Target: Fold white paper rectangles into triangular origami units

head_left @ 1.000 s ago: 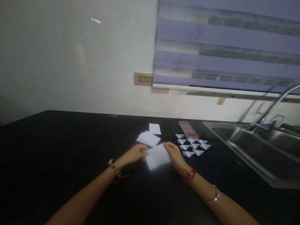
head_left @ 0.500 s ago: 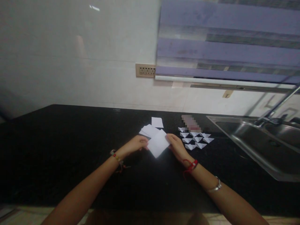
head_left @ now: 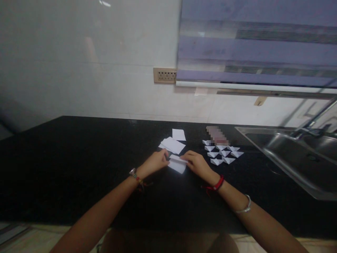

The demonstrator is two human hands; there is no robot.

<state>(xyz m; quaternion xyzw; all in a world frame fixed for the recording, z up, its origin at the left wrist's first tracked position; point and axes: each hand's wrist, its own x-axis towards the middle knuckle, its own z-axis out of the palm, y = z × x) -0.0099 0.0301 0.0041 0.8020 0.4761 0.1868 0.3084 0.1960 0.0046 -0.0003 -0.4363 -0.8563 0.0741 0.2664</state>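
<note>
Between my two hands is a white sheet of paper (head_left: pixel 177 166), its far edge bent over toward me. My left hand (head_left: pixel 156 162) pinches the sheet's left side. On the right side, my right hand (head_left: pixel 197 164) has its fingers closed on the bent edge. Just beyond lies a fanned pile of white paper sheets (head_left: pixel 172 144), with a single white sheet (head_left: pixel 179 134) behind it. To the right of my right hand, several small folded paper pieces (head_left: pixel 224 153) with pointed ends lie in rows.
A blurred-out flat pinkish object (head_left: pixel 217 135) lies behind the folded pieces. At the right a steel sink (head_left: pixel 297 168) with a faucet (head_left: pixel 316 121) is set into the black countertop (head_left: pixel 79 168). A wall socket (head_left: pixel 165 75) and a purple-striped blind (head_left: pixel 252 49) are at the back.
The sheet, held flat with a corner toward me, has been turned and its far edge bent over. Both hands have closed in on it. The view has shifted slightly.
</note>
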